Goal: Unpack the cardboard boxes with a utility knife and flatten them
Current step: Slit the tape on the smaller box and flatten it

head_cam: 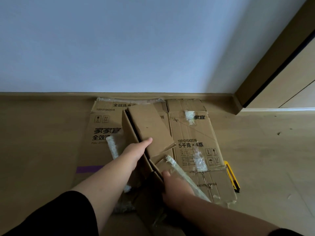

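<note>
We see a plain brown box, half-collapsed, tilted at frame centre atop flattened printed cardboard; yellow utility knife lies at right.

A single wide-angle view comes from the person's head, looking forward and steeply down at the floor where it meets a pale wall. Both forearms reach in from the bottom edge, so the camera sits close above the hands. The flattened printed cardboard box fills the middle of the frame, near the lens. A door frame slants through the upper right corner, its lines bent by the lens. No second view shares the scene.
</note>
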`<state>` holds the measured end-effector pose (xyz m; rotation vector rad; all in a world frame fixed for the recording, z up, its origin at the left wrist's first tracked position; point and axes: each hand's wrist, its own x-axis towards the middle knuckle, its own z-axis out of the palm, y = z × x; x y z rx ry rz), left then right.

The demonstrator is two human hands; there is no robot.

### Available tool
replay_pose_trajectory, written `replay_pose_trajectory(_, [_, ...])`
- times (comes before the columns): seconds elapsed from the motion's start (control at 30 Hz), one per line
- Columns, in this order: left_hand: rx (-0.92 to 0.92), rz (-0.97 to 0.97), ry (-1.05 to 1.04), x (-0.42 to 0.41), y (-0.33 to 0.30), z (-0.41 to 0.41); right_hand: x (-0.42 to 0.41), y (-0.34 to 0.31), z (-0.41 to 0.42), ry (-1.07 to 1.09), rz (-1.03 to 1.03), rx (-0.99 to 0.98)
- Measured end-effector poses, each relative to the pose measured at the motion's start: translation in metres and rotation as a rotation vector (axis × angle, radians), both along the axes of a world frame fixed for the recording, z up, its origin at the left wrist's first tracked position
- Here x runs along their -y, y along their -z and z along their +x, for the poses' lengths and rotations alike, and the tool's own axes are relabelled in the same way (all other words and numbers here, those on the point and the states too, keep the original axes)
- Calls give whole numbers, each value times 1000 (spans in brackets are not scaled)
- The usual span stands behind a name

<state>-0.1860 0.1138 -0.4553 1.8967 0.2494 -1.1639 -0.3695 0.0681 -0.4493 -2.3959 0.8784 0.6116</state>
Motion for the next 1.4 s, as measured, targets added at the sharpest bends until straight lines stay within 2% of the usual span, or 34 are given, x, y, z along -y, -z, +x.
replay_pose_trajectory(0.17, [120,-6,-60,1,-8,14,20,-13,8,-133,-122,27])
replay_pose_trajectory(0.37, [41,-41,-114,-2,-16,28,77,-21,9,-194,-266,81])
replay_pose_trajectory(0.57, [326,166,-213,-48,-13,64,118,-12,-9,-295,-273,-27])
replay_pose_trajectory(0.7, [440,151,-51,-71,-14,88,132,-11,-12,-299,-217,-46])
replay_pose_trajectory(0.8, [476,88,38,-74,-15,93,144,-15,-27,-158,-212,20])
replay_pose_trajectory(0.87, [505,85,108,-76,-16,95,152,-15,-44,15,-266,104])
replay_pose_trajectory(1.0, [482,26,152,-83,-18,104,175,-12,-84,612,-309,89])
replay_pose_trajectory(1.07, [439,-27,190,-85,-19,106,185,-9,-101,886,-196,91])
replay_pose_trajectory(1.13, [412,-88,221,-85,-19,104,190,-5,-110,1017,-28,122])
replay_pose_trajectory(1.27, [338,-128,242,-82,-16,103,194,1,-110,1161,172,155])
replay_pose_trajectory(1.4, [110,-224,242,-88,-9,108,199,-6,-120,1256,575,153])
